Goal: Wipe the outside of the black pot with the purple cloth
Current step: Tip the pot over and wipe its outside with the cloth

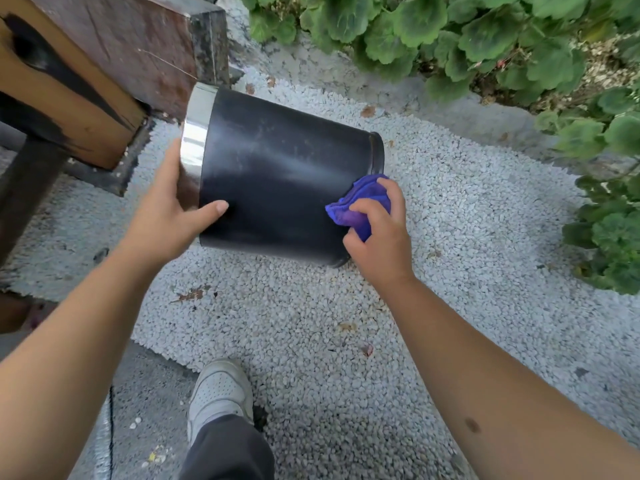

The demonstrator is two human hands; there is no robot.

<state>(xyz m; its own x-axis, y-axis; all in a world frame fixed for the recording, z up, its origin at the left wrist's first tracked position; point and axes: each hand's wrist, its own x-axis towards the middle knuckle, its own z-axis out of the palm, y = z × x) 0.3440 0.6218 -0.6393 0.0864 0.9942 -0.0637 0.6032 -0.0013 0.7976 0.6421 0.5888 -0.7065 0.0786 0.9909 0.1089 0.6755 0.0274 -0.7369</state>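
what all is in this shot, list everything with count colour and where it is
black pot: one, black with a silver rim band, tipped on its side above the gravel, centre
purple cloth: one, purple, bunched against the pot's wall near its base
gravel: one bed, white, across the ground
leafy plants: several, green, top and right edge
wooden beams: brown with black marks, top left
shoe: one, white, bottom centre, below a dark trouser leg
left hand: one, holds the pot at its rim end, thumb on the wall
right hand: one, grips the cloth against the pot
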